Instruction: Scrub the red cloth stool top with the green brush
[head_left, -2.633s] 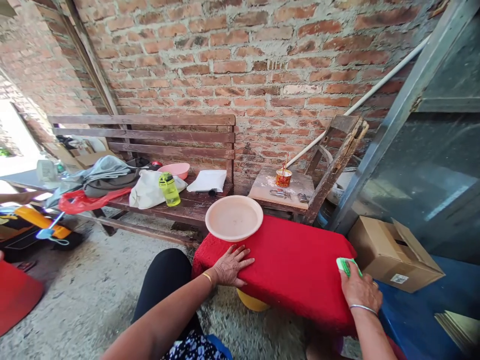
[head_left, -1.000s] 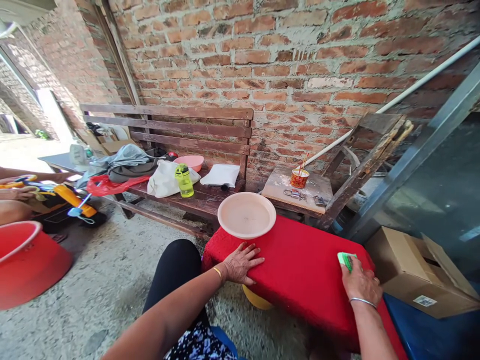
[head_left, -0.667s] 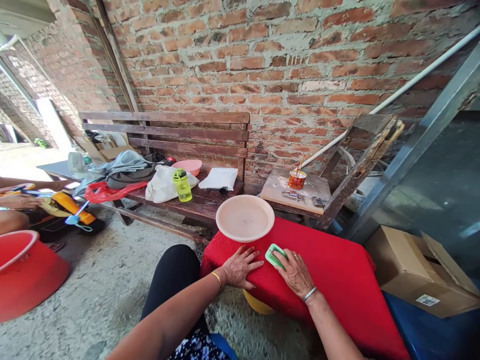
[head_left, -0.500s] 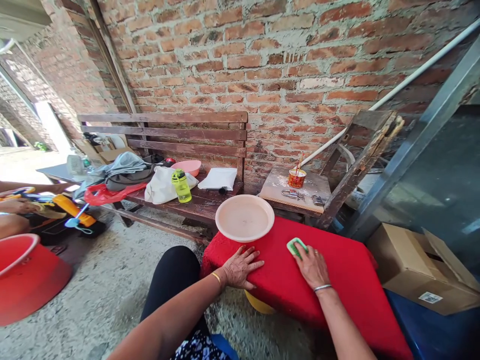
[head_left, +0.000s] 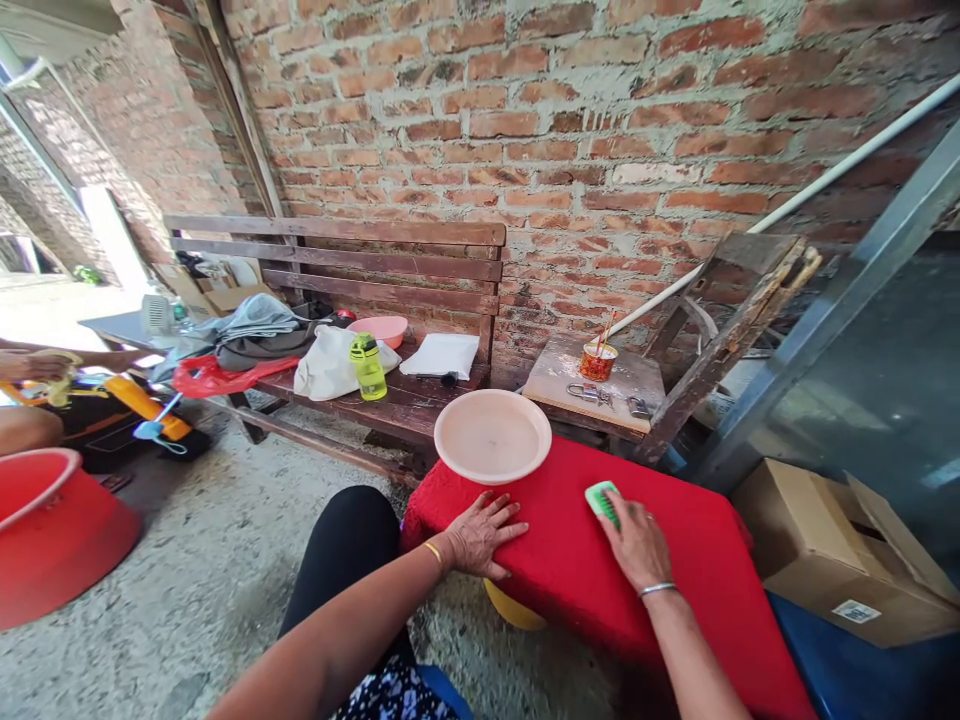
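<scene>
small oblong pale-green plastic brush (head_left: 601, 499) against the red fabric cloth (head_left: 697, 530)
it should handle light and stiff, perhaps slick if wet, best gripped by its long sides; a darker green textured patch shows on it. i see the right hand (head_left: 637, 545) curled round its near end, while the left hand (head_left: 480, 536) lies flat, fingers spread, gripping nothing, beside a round pale-pink plastic basin (head_left: 493, 473).
</scene>
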